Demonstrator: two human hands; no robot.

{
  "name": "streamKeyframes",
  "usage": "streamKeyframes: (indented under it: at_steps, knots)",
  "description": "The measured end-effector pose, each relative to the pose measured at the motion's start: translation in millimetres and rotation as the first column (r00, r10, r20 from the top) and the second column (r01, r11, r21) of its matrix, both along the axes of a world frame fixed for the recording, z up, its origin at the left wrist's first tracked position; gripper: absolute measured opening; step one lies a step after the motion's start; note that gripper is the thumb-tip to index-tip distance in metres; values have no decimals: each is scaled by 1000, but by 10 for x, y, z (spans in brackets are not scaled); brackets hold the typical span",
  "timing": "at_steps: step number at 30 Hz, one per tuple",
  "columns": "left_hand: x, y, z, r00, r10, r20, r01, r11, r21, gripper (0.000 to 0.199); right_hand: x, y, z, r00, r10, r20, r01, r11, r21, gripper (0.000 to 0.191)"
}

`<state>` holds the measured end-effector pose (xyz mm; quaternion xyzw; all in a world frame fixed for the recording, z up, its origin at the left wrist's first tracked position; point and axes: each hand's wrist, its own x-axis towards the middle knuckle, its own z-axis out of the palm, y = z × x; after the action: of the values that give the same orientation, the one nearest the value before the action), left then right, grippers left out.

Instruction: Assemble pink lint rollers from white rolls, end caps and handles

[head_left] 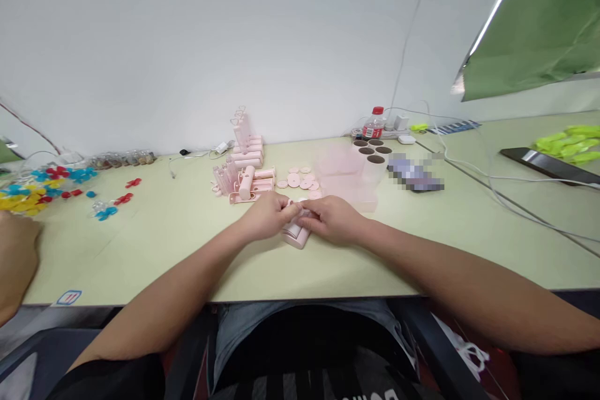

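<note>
Near the middle of the table, a pale pink piece (296,237) with a rounded end lies under and between my hands. My left hand (269,215) has its fingers closed on the upper left of this piece. From the right, my right hand (330,219) pinches at its top, fingertips close to those of the left. Just behind are flat pink discs (294,180). Pink cylinder parts and frames (247,182) are piled to the back left of my hands. A translucent pink box (349,190) stands to the back right.
Brown-topped cups (368,151) and a red-capped bottle (374,124) stand at the back. A blurred object (415,175) and white cables lie right. Colourful plastic pieces (32,190) and another person's arm (16,262) are at the far left. A dark tablet (548,165) lies far right.
</note>
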<state>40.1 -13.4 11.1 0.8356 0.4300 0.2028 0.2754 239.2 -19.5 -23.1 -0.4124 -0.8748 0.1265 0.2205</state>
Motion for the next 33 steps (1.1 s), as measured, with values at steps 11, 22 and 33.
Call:
streamKeyframes:
  at_steps: [11,22,33]
  knots:
    - [-122,5,221,940,65,334,-59,998,-30,49,-43,-52,131,960,25,-279,16,989,144,30]
    - [-156,97,86,943,-78,324,173,946,-275,54,-20,-86,136,984,29,-175,-4,990,140,25]
    - [-143,108,40,957,-94,274,190,919,-346,57,-11,-81,99,998,-33,-45,39,992,121,30]
